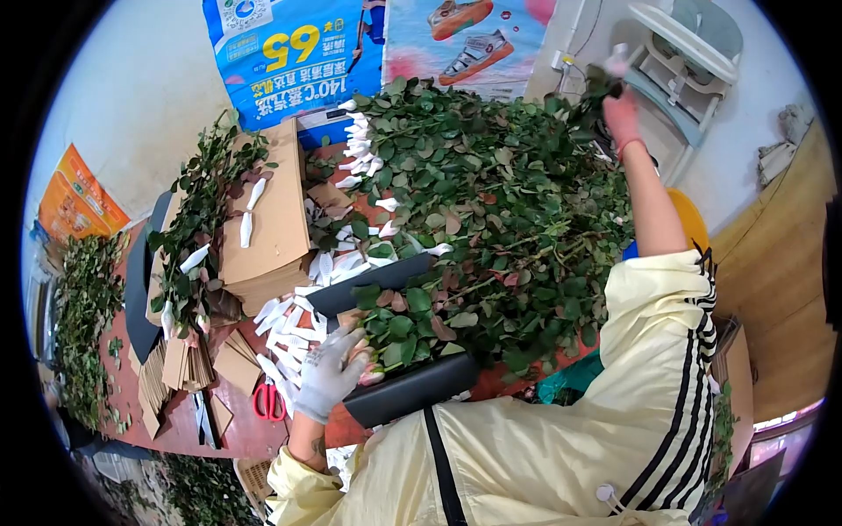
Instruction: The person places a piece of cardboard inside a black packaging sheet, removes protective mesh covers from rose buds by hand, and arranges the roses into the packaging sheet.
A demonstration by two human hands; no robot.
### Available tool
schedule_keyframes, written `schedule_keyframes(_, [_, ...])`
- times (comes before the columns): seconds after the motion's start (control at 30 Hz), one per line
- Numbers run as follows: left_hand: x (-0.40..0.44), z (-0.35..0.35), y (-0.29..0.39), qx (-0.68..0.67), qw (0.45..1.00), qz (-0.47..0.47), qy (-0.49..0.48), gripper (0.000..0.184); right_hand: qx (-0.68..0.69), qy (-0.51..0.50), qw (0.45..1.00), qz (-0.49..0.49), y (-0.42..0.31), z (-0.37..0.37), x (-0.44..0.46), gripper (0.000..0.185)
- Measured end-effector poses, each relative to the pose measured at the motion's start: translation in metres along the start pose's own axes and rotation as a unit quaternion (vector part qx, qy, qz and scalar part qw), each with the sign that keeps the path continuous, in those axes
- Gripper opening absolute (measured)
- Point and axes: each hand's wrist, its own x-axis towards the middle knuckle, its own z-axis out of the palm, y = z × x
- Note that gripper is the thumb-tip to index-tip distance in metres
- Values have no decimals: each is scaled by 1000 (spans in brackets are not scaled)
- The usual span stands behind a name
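My left hand [330,375], in a pale grey work glove, curls its fingers over pink rose heads [372,375] at the left end of a black padded trough. Leafy rose stems [412,337] extend to the right from there, between the two black side bolsters [412,390]. My right hand [623,123], in a pink glove, is raised at the far right, closed around a rose [616,63] with a pale head and dark leaves; motion blurs it. Beneath that arm spreads a large pile of leafy roses [500,184], several heads capped in white sleeves [358,149].
Loose white foam sleeves [289,333] lie left of the trough. Nearby are red-handled scissors [268,401], folded cardboard pieces [239,364] and a cardboard stack [267,210] with more roses [197,223]. A high chair [680,79] stands at the back right.
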Motion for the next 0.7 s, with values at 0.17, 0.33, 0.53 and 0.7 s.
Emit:
schedule_keyframes(0.17, [-12,-9,10,-56,996,17,70,32,460,268,846,1,37,-71,64,34])
schedule_keyframes(0.33, [-20,-10,11,-107,991,-53,51,33,632,266,727,-43,12,-126,42,33])
schedule_keyframes(0.53, [-1,-29,30,-194,976,1,96,25,-178,335,885,-270,-45,-169,-40,20])
schedule_keyframes(0.7, [52,-57,63,-119,981,104,114,32,37,380,886,-263,-43,-193,-84,24])
